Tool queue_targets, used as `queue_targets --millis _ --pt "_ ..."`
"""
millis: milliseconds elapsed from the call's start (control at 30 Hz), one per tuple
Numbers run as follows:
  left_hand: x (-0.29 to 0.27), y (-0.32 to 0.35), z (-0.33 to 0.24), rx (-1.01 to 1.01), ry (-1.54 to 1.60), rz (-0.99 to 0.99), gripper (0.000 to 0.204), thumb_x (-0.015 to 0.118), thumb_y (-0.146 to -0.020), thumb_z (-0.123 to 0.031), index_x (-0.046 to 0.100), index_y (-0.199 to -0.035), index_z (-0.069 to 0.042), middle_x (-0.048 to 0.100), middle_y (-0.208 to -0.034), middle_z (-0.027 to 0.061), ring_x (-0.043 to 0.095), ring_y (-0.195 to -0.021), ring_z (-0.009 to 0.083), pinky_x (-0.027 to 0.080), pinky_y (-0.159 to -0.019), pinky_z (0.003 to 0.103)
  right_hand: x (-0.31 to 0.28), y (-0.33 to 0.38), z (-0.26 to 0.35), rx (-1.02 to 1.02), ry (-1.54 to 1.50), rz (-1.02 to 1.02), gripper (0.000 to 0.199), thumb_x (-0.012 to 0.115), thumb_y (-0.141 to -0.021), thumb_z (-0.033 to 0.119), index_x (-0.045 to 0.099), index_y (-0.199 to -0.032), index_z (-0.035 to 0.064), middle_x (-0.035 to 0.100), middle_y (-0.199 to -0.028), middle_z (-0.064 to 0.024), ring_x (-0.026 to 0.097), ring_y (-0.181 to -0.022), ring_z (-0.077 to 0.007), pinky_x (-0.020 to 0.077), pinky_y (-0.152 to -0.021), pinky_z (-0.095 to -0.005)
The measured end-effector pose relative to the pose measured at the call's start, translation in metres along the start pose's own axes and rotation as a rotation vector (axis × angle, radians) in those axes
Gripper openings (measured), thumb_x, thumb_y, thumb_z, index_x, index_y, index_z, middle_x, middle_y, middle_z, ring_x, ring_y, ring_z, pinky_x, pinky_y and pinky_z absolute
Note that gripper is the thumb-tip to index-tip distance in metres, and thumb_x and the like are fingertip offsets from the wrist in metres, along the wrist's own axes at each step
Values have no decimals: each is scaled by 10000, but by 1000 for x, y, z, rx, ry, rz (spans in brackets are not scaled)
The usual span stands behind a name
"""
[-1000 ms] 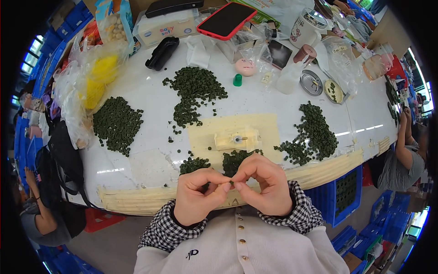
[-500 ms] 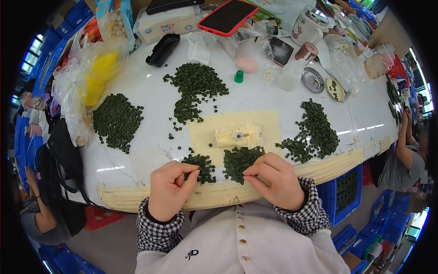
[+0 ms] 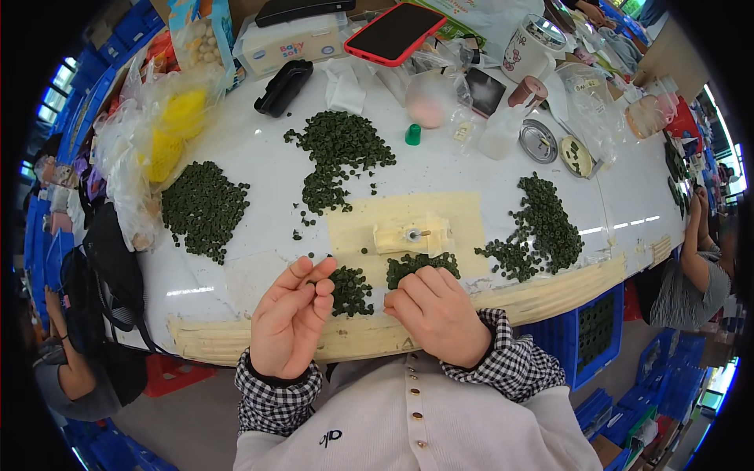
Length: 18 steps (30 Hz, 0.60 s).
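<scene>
beads (image 3: 349,290): dark green | table (image 3: 259,149): white | phone (image 3: 395,31): red | sleeve cuffs (image 3: 279,392): black-white check

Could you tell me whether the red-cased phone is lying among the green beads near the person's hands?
No, the red-cased phone lies at the far edge of the table, well beyond the green beads by the hands.

Single head view, fisheye, looking steeply down from close above table (image 3: 251,157); hands (image 3: 361,314) at lower centre, edges bending near rim.
</scene>
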State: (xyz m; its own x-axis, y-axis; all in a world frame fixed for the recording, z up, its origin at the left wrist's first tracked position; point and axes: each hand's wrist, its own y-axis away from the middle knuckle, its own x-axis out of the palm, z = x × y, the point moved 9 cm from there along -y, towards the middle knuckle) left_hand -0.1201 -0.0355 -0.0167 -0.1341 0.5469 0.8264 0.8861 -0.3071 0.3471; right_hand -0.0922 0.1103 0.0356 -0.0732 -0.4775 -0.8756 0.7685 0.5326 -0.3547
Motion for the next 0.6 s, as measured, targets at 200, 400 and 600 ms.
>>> queue_targets --millis 200,400,600 --pt "14 -1 19 -99 57 66 240 388 -988 -63 504 -1180 21 607 -1118 185 601 -842 140 516 -742 238 -15 8 -11 30 -104 -84 238 592 -699 78 593 -922 -4 556 -856 -95 540 -793 -237 474 -712 -315" --pt "25 -1 38 -169 -52 114 267 385 -1016 -172 540 -1126 15 657 -955 122 556 -695 116 459 -617 225 -36 18 -18 47 -100 -128 320 607 -681 2 608 -998 -35 617 -894 -116 591 -792 -239 512 -687 -312" --pt "43 2 56 -267 -156 175 297 419 -1009 -186 558 -1144 40 475 -797 -12 407 -682 87 371 -635 211 -36 28 -30 136 -130 -184 277 626 -665 -35 612 -941 -21 630 -895 -107 608 -796 -233 520 -677 -320"
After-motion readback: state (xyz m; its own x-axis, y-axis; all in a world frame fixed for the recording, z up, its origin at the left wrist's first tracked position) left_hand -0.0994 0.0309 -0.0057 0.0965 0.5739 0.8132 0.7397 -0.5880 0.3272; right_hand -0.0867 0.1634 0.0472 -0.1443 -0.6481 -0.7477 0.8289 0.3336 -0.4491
